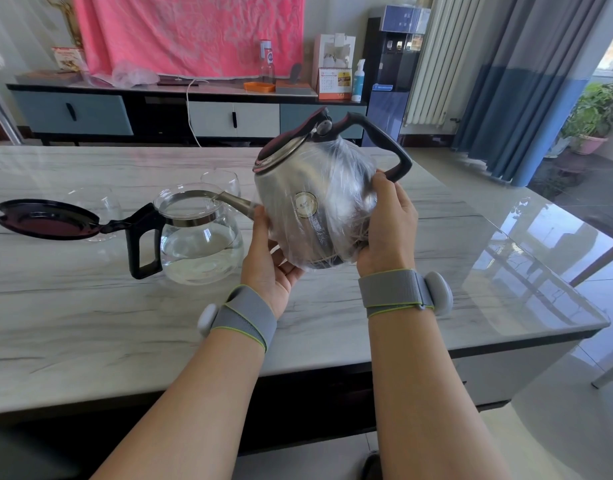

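A steel kettle point(308, 202) wrapped in clear plastic film is held in the air, tilted to the left, with its spout point(234, 199) over the mouth of a glass carafe point(201, 237). The carafe stands on the marble table point(90, 323), holds clear water, and its dark hinged lid point(45, 220) is flipped open to the left. My left hand point(268, 263) cups the kettle's lower left side from below. My right hand point(388, 223) grips the kettle's right side near the foot of its black handle point(391, 147).
Two clear drinking glasses point(222, 183) stand behind the carafe, and one point(101, 206) lies behind the lid. A TV cabinet point(159, 112) with bottles and a calendar runs along the far wall. The table's right edge point(540, 271) drops to a tiled floor.
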Tool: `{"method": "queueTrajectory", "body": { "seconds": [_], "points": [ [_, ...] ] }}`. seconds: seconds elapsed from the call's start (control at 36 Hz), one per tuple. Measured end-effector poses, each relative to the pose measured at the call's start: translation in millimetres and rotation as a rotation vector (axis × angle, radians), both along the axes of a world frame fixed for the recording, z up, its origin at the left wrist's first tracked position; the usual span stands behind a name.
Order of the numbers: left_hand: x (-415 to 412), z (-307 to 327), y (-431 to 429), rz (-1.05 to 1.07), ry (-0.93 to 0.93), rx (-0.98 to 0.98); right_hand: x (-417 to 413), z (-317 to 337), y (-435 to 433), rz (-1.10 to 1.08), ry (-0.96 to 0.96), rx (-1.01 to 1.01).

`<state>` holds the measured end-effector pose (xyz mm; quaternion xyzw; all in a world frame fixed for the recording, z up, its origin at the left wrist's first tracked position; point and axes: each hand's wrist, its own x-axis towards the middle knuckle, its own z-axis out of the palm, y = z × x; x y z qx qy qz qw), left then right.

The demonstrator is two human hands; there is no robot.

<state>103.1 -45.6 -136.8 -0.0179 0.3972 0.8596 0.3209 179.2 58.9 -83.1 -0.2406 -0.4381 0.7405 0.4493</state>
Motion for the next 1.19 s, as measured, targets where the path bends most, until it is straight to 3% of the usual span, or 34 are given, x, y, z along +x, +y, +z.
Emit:
{"method": "queueTrajectory", "body": {
  "seconds": [1.19],
  "points": [
    [-0.7,-0.5,0.0,0.004,-0.004,-0.003,0.3,-0.1,-0.6,0.006,-0.004,0.005]
  ]
}}
